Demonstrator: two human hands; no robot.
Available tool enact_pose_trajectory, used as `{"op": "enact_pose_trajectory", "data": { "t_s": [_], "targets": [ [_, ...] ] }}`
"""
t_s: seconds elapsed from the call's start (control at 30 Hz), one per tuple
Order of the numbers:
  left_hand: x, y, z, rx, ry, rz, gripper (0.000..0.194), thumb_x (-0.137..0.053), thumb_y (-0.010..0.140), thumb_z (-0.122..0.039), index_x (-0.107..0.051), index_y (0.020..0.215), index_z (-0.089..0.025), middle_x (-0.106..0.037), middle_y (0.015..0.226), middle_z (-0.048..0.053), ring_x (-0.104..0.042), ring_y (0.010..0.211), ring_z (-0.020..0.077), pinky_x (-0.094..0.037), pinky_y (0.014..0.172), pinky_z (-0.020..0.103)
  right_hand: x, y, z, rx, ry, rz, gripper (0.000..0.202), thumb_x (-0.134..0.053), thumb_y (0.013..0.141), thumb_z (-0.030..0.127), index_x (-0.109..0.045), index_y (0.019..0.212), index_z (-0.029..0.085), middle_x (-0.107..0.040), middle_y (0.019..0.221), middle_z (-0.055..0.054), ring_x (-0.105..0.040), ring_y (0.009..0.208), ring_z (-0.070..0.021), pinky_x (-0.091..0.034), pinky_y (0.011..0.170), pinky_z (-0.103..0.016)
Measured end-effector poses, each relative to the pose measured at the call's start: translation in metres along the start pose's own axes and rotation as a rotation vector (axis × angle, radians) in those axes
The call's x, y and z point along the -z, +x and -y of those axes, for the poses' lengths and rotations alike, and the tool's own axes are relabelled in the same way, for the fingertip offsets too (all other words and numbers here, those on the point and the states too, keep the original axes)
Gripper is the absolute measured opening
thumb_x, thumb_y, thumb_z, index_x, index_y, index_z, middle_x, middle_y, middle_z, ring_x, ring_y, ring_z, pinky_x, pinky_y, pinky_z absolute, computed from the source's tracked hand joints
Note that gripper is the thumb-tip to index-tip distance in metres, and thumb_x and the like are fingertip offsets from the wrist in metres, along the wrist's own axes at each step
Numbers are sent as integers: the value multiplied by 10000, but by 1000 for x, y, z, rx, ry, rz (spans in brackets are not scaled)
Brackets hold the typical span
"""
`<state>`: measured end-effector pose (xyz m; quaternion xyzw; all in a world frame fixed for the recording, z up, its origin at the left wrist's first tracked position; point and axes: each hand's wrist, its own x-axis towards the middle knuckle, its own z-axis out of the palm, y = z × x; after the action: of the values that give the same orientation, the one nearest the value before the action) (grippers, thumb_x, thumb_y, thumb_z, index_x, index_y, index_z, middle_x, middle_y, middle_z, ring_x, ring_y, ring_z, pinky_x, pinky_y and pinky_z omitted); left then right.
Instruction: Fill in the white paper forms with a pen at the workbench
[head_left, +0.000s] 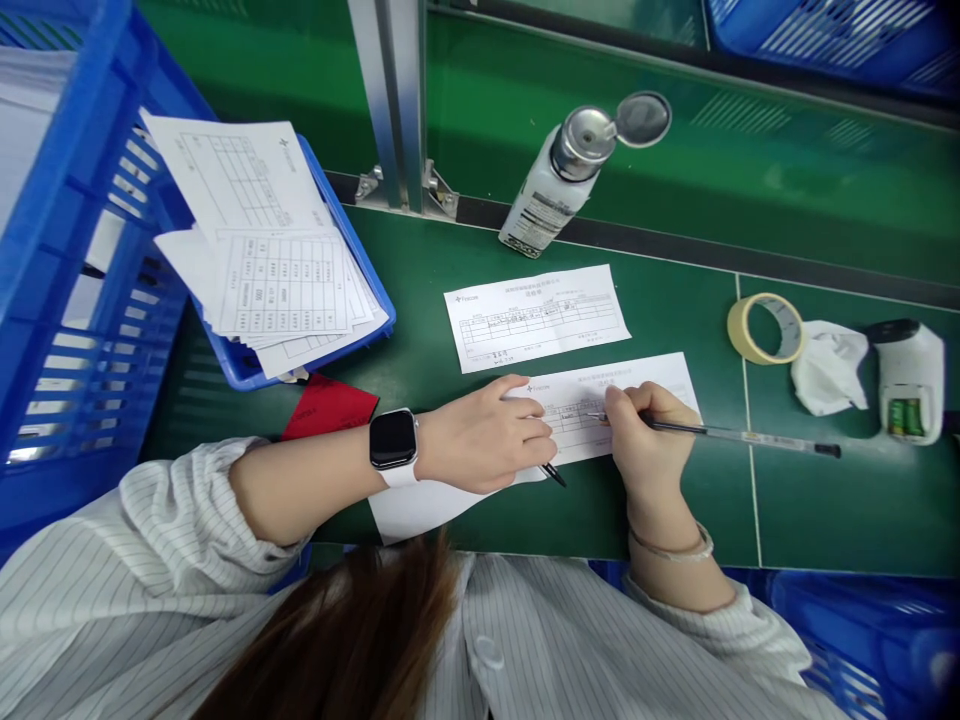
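Observation:
My right hand [651,440] is closed in a writing grip around a clear-barrelled pen [757,437]. Its tip touches a printed form [667,378], which has handwriting in its table rows. My left hand [487,437], palm down with fingers loosely spread, rests on the left part of that form. From beneath this hand sticks out the end of a slim black object [553,474]; the rest of it is hidden. Another white sheet [427,508] lies partly under my left wrist. Just above, a second form [536,318] lies flat with filled-in writing.
A blue tray [386,325] piled with printed papers [277,280] stands left, beside a large blue crate [82,240]. A red piece [330,405] lies near my forearm. Behind stands a white bottle with its lid raised [551,195]. Rightward are tape [765,328], crumpled tissue [829,367] and a battery-powered device [907,380].

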<state>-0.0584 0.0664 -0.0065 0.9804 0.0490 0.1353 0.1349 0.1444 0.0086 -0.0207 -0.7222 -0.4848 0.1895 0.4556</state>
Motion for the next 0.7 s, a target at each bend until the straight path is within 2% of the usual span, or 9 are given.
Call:
{"op": "enact_pose_trajectory", "data": {
  "t_s": [0.23,0.7],
  "targets": [
    [-1,-1,0,-2,8,11,157,-430,841,-240,-552,920,-181,-638,1042,49,-548,1009,200,-299,987,450,1,1,-3,30,-109,45,363,-598,729,230,-345,471,194,-358,428,58,-351,435,-75,-297,442,-249],
    [1,0,-1,7,-1,47,179,-380,860,-227,-536,923,-167,-621,1079,49,-533,1024,199,-296,996,455,-1,2,0,57,-134,71,358,-588,721,199,-338,464,191,-337,427,62,-306,438,-67,-274,440,-248]
  ]
}}
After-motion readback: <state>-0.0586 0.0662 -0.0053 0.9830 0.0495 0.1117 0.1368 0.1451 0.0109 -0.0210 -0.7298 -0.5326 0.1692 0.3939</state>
